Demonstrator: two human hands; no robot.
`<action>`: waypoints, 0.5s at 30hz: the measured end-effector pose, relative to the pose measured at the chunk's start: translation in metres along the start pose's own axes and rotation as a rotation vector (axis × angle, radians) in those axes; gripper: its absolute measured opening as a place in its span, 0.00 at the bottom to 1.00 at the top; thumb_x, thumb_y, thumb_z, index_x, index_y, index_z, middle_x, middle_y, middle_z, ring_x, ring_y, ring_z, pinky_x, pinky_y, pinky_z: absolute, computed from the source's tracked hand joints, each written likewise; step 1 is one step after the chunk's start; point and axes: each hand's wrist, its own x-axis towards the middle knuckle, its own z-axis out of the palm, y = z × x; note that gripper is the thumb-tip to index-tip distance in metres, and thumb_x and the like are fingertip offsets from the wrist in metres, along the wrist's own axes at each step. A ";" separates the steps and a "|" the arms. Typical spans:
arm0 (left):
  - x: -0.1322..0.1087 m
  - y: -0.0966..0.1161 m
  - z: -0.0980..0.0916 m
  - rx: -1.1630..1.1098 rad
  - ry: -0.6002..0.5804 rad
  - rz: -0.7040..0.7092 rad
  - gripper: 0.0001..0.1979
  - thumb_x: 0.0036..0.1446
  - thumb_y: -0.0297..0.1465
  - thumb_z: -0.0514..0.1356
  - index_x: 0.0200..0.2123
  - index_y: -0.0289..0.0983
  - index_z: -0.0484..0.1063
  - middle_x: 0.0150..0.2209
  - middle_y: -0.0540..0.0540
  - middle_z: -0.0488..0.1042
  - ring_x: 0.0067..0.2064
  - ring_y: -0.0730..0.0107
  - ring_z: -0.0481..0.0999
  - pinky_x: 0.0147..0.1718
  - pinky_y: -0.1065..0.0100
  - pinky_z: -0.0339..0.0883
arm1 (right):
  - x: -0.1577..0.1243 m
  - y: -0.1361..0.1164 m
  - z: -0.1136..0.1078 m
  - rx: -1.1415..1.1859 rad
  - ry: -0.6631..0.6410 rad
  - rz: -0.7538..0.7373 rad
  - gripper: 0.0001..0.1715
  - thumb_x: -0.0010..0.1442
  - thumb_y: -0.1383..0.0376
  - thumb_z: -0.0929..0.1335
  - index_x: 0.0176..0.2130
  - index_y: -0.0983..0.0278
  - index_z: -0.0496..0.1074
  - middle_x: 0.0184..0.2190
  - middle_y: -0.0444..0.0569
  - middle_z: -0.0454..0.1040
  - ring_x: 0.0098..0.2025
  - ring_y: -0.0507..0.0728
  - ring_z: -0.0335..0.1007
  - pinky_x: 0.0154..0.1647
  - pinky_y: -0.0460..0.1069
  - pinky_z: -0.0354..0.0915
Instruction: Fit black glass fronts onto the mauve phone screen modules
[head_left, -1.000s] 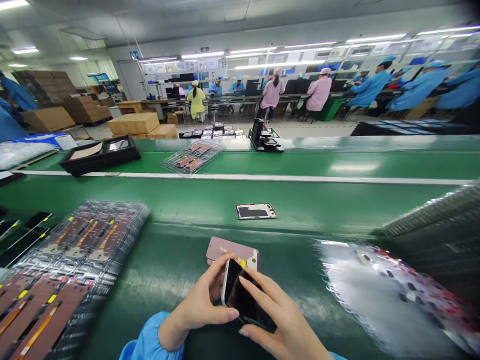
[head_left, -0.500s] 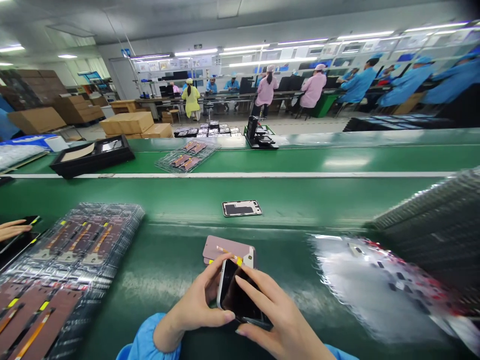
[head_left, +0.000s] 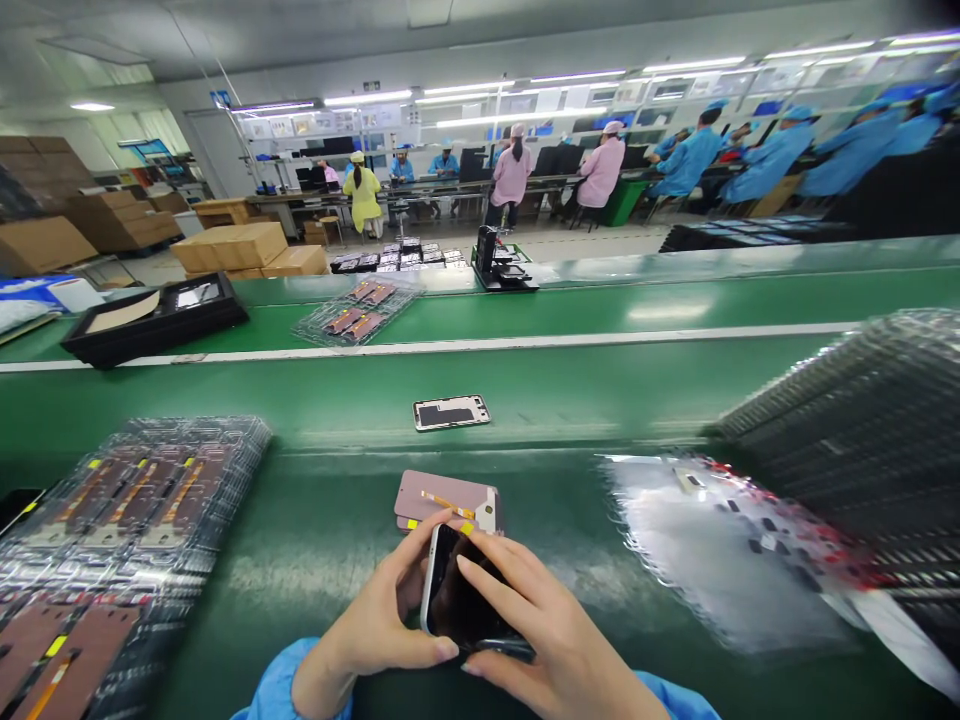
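A smartphone (head_left: 469,600) with a dark glossy screen and a light metal edge is held tilted between both hands, low in the middle of the view. My left hand (head_left: 382,610) grips its left edge, thumb at the lower corner. Around the right side lies my right hand (head_left: 547,625), its fingers resting on the screen and its thumb at the bottom edge. Just beyond the phone, pinkish-brown screen panels (head_left: 442,494) with an orange flex cable overlap on the green bench, partly hidden by the fingers. Farther off lies a phone frame (head_left: 451,411), face up.
Clear trays of brown panels (head_left: 112,490) stand at the left. A clear plastic bag (head_left: 697,540) and a tall stack of trays (head_left: 855,430) are at the right. Across the white strip sit a black tray (head_left: 154,320), another clear tray (head_left: 360,310) and a black fixture (head_left: 502,262). People work farther back.
The view has turned slightly right, so most things sit farther left. Both hands keep the same hold on the smartphone. The other person's hand at the left edge is out of view.
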 end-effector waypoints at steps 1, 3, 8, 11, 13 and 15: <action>0.000 0.001 0.002 -0.027 -0.001 0.000 0.43 0.47 0.33 0.72 0.65 0.52 0.59 0.66 0.40 0.63 0.67 0.47 0.59 0.64 0.49 0.53 | 0.000 0.000 -0.001 -0.001 -0.001 -0.003 0.41 0.62 0.55 0.71 0.67 0.60 0.55 0.64 0.59 0.64 0.65 0.68 0.59 0.60 0.62 0.65; 0.001 0.003 0.004 -0.073 0.000 0.004 0.43 0.46 0.34 0.73 0.64 0.53 0.61 0.66 0.41 0.64 0.67 0.47 0.59 0.64 0.49 0.53 | 0.001 0.001 -0.002 -0.019 -0.009 -0.007 0.44 0.60 0.52 0.71 0.68 0.59 0.54 0.63 0.59 0.65 0.64 0.69 0.60 0.59 0.63 0.66; 0.002 -0.003 0.004 -0.132 0.030 -0.003 0.44 0.42 0.36 0.75 0.63 0.53 0.63 0.67 0.44 0.62 0.68 0.48 0.57 0.65 0.53 0.52 | -0.001 0.002 0.001 -0.092 -0.052 0.021 0.50 0.56 0.46 0.72 0.68 0.56 0.53 0.64 0.58 0.64 0.67 0.74 0.54 0.61 0.72 0.57; 0.005 -0.007 0.002 -0.221 0.121 -0.051 0.37 0.48 0.39 0.71 0.62 0.53 0.65 0.64 0.45 0.67 0.64 0.52 0.66 0.59 0.57 0.62 | -0.002 0.003 0.005 -0.034 -0.009 0.095 0.50 0.55 0.47 0.73 0.68 0.56 0.53 0.66 0.59 0.59 0.68 0.75 0.51 0.63 0.75 0.51; 0.010 -0.005 -0.001 -0.290 0.213 -0.113 0.25 0.57 0.39 0.65 0.58 0.48 0.70 0.55 0.43 0.76 0.53 0.57 0.77 0.49 0.60 0.73 | -0.003 0.006 0.005 0.140 0.031 0.180 0.53 0.53 0.42 0.72 0.69 0.56 0.52 0.68 0.59 0.57 0.68 0.74 0.51 0.65 0.73 0.51; 0.015 0.002 -0.005 -0.302 0.292 -0.169 0.18 0.63 0.39 0.59 0.53 0.40 0.75 0.46 0.40 0.81 0.43 0.60 0.81 0.40 0.62 0.76 | -0.003 0.010 0.003 0.390 0.061 0.310 0.51 0.57 0.40 0.67 0.69 0.57 0.51 0.68 0.58 0.57 0.67 0.71 0.54 0.65 0.68 0.55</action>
